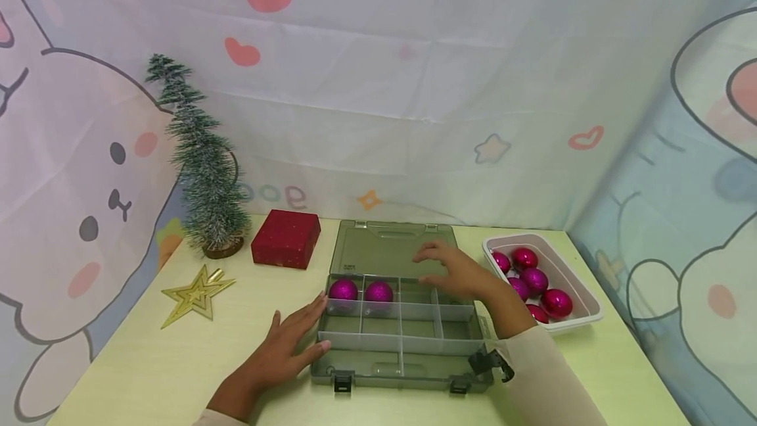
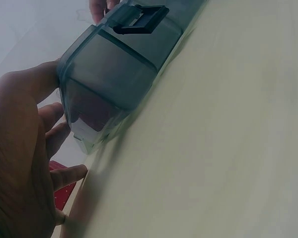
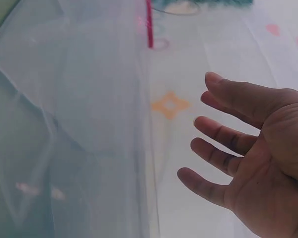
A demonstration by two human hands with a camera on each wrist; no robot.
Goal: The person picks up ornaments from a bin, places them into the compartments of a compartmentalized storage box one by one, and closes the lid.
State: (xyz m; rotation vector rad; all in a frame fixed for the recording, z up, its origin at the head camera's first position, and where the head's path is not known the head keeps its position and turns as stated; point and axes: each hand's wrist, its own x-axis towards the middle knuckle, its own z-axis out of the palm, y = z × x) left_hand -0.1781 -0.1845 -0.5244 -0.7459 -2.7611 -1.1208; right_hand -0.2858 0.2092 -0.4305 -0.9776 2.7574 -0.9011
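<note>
One compartment box (image 1: 434, 365), green-tinted and see-through, sits mid-table, lid (image 1: 378, 248) folded back on the far side. Ten compartments — four far, four middle, two near. Two magenta balls (image 1: 343, 290) inside, one each in the two leftmost compartments of the far row. Two black latches (image 1: 343, 382) on the near edge.

Left hand (image 1: 290, 350): fingers spread, touching the box's left side. Right hand (image 1: 452, 271): fingers apart and slightly bent, nothing in them, above the far right part of the box.

Right of the box, one white tub (image 1: 582, 294), six pink-to-purple balls (image 1: 556, 304) visible in it. Left of the box: one red box (image 1: 286, 238) at the far side, one tree (image 1: 207, 176) farther left, one gold star (image 1: 197, 295) nearer than the tree. One pale yellow table (image 1: 130, 360) under everything — cloth backdrop (image 1: 367, 104) behind, three hearts on it.
</note>
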